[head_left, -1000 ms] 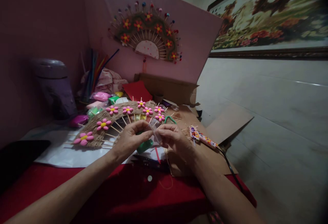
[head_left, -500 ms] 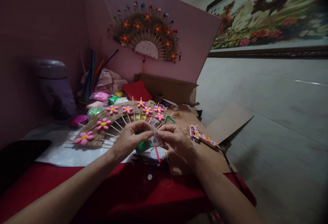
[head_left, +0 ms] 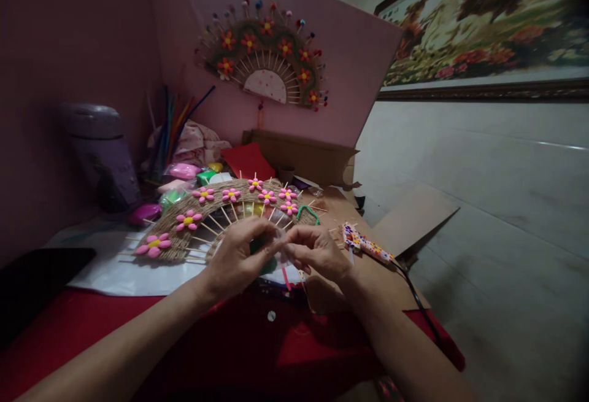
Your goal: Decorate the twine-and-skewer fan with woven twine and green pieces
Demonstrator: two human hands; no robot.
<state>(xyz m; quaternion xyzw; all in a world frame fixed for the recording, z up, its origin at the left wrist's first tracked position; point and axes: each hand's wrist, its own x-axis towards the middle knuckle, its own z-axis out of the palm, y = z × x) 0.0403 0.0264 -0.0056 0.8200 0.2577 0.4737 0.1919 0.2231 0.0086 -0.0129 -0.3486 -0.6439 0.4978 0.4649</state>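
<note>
My left hand [head_left: 239,258] and my right hand [head_left: 317,251] meet in front of me, fingertips pinched together. Between them is a thin, see-through plastic bag [head_left: 286,256], partly covered by my fingers. Something green [head_left: 268,266] shows beneath the left fingers; whether it sits inside the bag I cannot tell. Just behind my hands lies a fan-shaped craft [head_left: 159,230] of twine and wooden sticks, dotted with pink clay flowers [head_left: 188,220] that have yellow centres. A bent green pipe cleaner [head_left: 309,210] rests at its right end.
A patterned glue gun [head_left: 368,245] with a black cable lies on cardboard [head_left: 331,294] at right. Packets of coloured clay [head_left: 183,171] and a purple flask [head_left: 103,156] stand back left. A finished fan [head_left: 264,86] hangs on the pink board. A dark flat object [head_left: 46,279] lies left.
My hands have drawn closer together, and the left one has turned so its fingers cover more of the plastic bag and the green thing. The whole view has shifted slightly.
</note>
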